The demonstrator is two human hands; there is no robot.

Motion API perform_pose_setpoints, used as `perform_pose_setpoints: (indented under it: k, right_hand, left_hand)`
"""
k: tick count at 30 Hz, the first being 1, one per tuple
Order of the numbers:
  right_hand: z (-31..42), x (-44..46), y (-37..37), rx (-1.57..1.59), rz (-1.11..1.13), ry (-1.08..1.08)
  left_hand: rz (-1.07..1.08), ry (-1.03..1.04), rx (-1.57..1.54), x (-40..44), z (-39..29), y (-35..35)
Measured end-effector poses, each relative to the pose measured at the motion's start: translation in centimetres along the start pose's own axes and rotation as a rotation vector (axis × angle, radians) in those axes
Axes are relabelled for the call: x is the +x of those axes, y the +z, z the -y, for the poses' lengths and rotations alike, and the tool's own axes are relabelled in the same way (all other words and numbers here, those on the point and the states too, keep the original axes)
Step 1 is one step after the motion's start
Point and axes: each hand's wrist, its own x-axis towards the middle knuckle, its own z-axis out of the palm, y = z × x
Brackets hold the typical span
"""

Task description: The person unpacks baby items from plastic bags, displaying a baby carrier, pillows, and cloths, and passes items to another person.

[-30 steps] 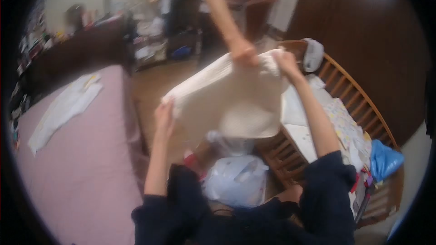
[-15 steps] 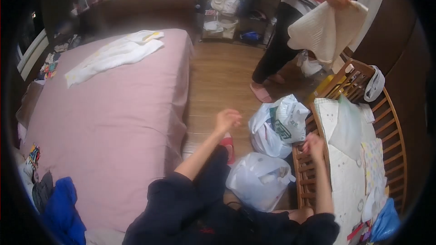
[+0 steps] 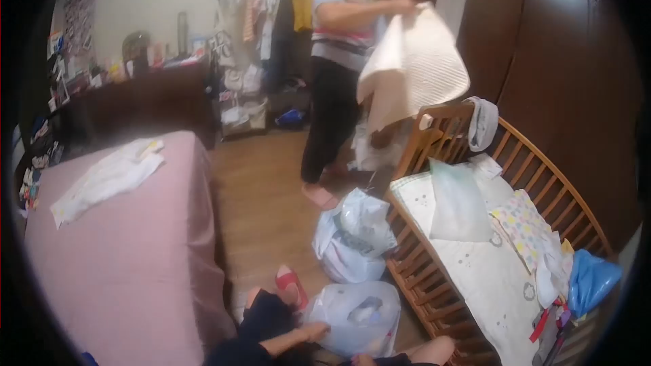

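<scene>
My left hand (image 3: 315, 331) is low in the view, fingers curled, against the left side of a whitish translucent plastic bag (image 3: 363, 305). Whether it grips the bag's film is too small to tell. Only a sliver of my right hand (image 3: 363, 360) shows at the bottom edge, just below the same bag, and its fingers are mostly hidden. The bag stands on the floor between my legs with its top partly open and pale contents inside. Behind it sit more stuffed plastic bags (image 3: 356, 234), one with printing.
A wooden crib (image 3: 413, 278) with a patterned mat and cloths stands on the right. To the left is a bed (image 3: 135, 251) with a white garment (image 3: 108, 179) on it. Another person (image 3: 332, 95) stands beyond the bags, holding up a cream quilted cloth (image 3: 427, 68).
My view has tilted up and swung right. Both my hands have come down from the air to the near plastic bag. The other person still holds the cream cloth, now spread differently.
</scene>
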Motion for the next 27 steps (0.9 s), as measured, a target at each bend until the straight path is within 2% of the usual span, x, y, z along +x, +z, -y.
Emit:
perform_pose_setpoints:
  k: [1, 2, 3, 5, 6, 7, 9, 10, 11, 12, 15, 17, 19, 21, 22, 24, 25, 27]
  right_hand:
    - [1.3, -0.3, -0.6, 0.037, 0.078, 0.073]
    - [5.1, -2.6, -4.7, 0.163, 0.033, 0.053]
    - [5.1, -2.0, -4.8, 0.174, 0.022, 0.055]
    - [4.8, -2.0, -3.5, 0.055, -0.139, -0.044]
    - [3.8, -0.1, -3.3, 0.059, 0.060, -0.058]
    - [2.6, 0.0, -1.8, 0.126, 0.024, -0.065]
    - [6.0, -1.5, -5.3, 0.202, -0.026, -0.008]
    - [6.0, -1.8, -5.6, 0.261, -0.098, -0.024]
    - [5.2, -1.7, -5.5, 0.288, -0.170, -0.088]
    - [7.1, -3.1, -8.4, 0.383, -0.194, -0.111]
    - [8.4, -3.7, -10.3, 0.459, -0.178, 0.059]
    - [8.9, -3.5, -11.0, 0.377, -0.418, 0.001]
    - [11.8, -3.4, -13.8, 0.394, -0.429, 0.015]
    - [14.4, -2.1, -16.4, 0.406, -0.642, -0.165]
    - [15.0, -0.7, -17.4, 0.404, -0.630, -0.156]
    - [15.5, 2.5, -19.0, 0.182, -0.715, -0.295]
    - [15.5, 3.9, -19.3, 0.182, -0.703, -0.289]
    - [15.1, 6.3, -19.5, -0.057, -0.468, -0.099]
  left_hand:
    - [-0.080, 0.140, 0.026, 0.0, 0.5, 0.8]
    - [-0.074, 0.153, 0.041, 0.5, 0.1, -0.8]
    - [-0.125, 0.132, 0.137, 1.1, -0.5, -1.4]
    - [-0.206, 0.080, 0.289, 2.4, -1.2, -3.2]
    - [-0.221, 0.042, 0.334, 0.4, -0.9, -4.3]
    - [-0.217, 0.001, 0.363, 1.8, -0.9, -5.3]
    - [-0.156, -0.076, 0.396, 6.4, -2.3, -12.7]
    - [-0.118, -0.105, 0.417, 7.2, -2.8, -11.9]
    - [-0.093, -0.129, 0.450, 4.9, -4.0, -7.6]
    - [-0.126, -0.098, 0.447, 5.4, -3.9, -9.0]
    - [0.040, -0.108, 0.403, 6.8, -2.7, -11.5]
    - [0.109, -0.109, 0.368, 7.3, -2.7, -11.7]
    - [0.175, -0.121, 0.326, 7.4, -4.4, -11.9]
    - [0.113, -0.066, 0.287, 8.6, -7.7, -12.3]
    - [0.119, -0.068, 0.274, 9.2, -7.7, -11.4]
    - [-0.171, 0.365, 0.206, 9.8, -7.5, -9.0]
    - [-0.168, 0.359, 0.194, 9.8, -6.2, -7.0]
    - [-0.201, 0.284, 0.365, 9.2, -3.5, -3.9]
